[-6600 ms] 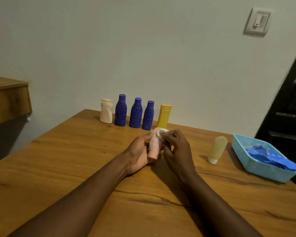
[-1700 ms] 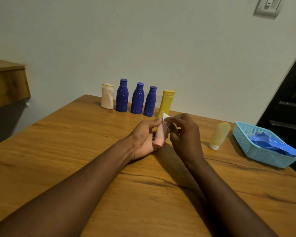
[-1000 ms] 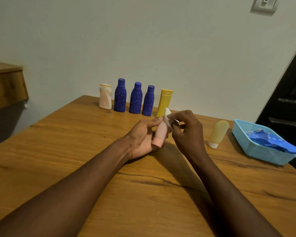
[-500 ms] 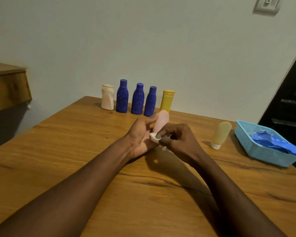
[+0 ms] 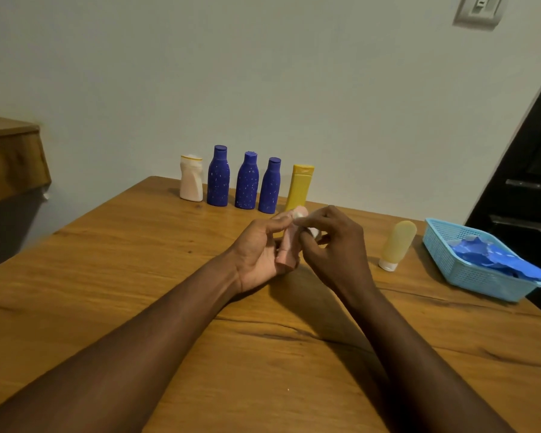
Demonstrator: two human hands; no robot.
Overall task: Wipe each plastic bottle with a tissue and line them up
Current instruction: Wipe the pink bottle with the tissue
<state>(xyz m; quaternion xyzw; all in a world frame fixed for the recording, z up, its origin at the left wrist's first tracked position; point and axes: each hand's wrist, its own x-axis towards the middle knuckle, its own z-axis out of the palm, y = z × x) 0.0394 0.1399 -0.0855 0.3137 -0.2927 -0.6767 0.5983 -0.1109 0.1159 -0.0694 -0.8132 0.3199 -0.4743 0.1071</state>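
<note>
Pink plastic is at the centre of the head view: a small pink bottle (image 5: 286, 245) is held tilted above the wooden table (image 5: 122, 276), its lower end in the palm of the left hand (image 5: 260, 254), whose fingers are curled round its body. A crumpled white tissue (image 5: 313, 232) is pinched in the fingers of the right hand (image 5: 338, 248) and pressed against the upper part of the bottle, so the wiping step is judged to be under way.

The bottle is judged to be light and somewhat squeezable, with a smooth skin that could slip. It is best gripped round the middle of the body, gently, with the ends left free for the tissue.

Seven bottles are counted. Five are lined up upright along the wall (image 5: 263, 73), at 11 to 12 o'clock from the hands: one white bottle (image 5: 191, 179), three blue bottles (image 5: 247, 182) and one yellow bottle (image 5: 300, 189). The pink one is the sixth. A seventh, a pale yellow bottle (image 5: 398, 242), is stood on its white cap at 3 o'clock, well apart from the row and apparently not yet wiped.

One tissue is seen. One light blue basket (image 5: 463, 276) is set at 3 o'clock, beyond the pale bottle, with crumpled blue material inside.
</note>
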